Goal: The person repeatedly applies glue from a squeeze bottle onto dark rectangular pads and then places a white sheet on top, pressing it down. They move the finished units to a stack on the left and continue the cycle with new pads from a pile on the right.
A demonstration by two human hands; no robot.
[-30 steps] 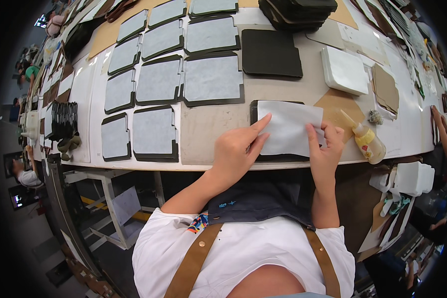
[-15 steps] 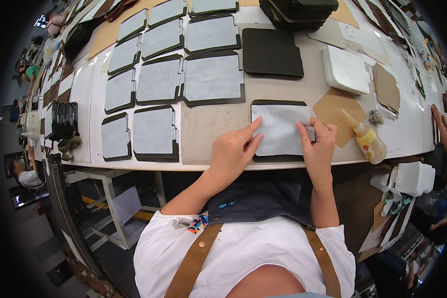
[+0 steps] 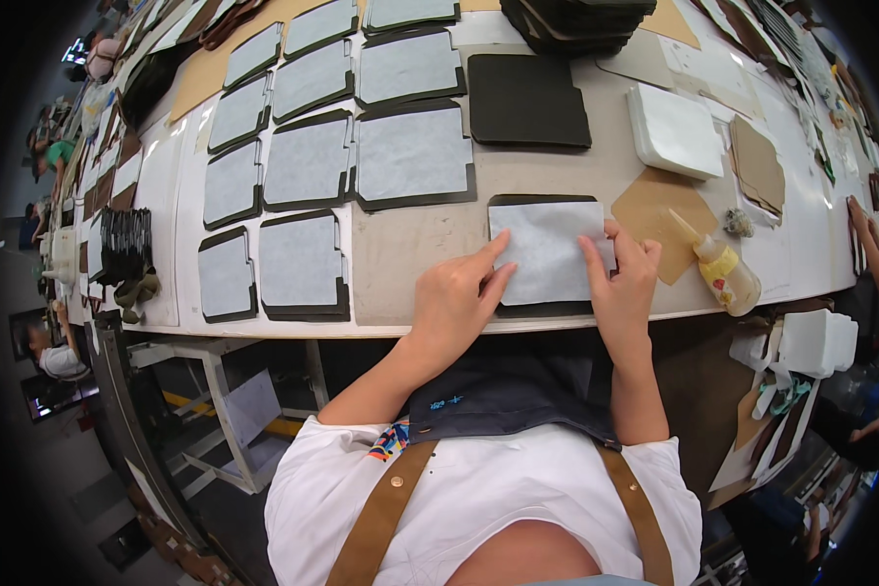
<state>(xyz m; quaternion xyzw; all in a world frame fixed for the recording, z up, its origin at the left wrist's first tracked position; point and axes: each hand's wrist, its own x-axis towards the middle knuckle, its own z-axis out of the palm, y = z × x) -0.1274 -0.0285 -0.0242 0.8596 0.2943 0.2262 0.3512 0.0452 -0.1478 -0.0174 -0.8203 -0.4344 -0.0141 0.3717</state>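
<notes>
A pale grey-white sheet (image 3: 547, 252) lies over a dark panel (image 3: 547, 311), whose dark edges show above and below it. At the sheet's left edge, my left hand (image 3: 456, 293) rests with thumb and index finger spread, their tips touching it. My right hand (image 3: 623, 272) pinches the right edge between thumb and fingers, and the sheet's upper right part bends up slightly. Right of that hand, a squeeze bottle (image 3: 728, 273) with a yellow label and pointed nozzle lies tilted beside a tan card (image 3: 666, 220).
Rows of dark panels topped with pale sheets (image 3: 308, 166) cover the table's left. Beyond the work lie a bare dark panel (image 3: 527, 101) and a dark stack (image 3: 581, 21). A white stack (image 3: 676, 132) and brown cards (image 3: 757, 168) sit right. The table edge (image 3: 391, 330) runs before me.
Both hands keep nearly the same places on the sheet. The whole view has shifted slightly; nothing has been picked up or let go.
</notes>
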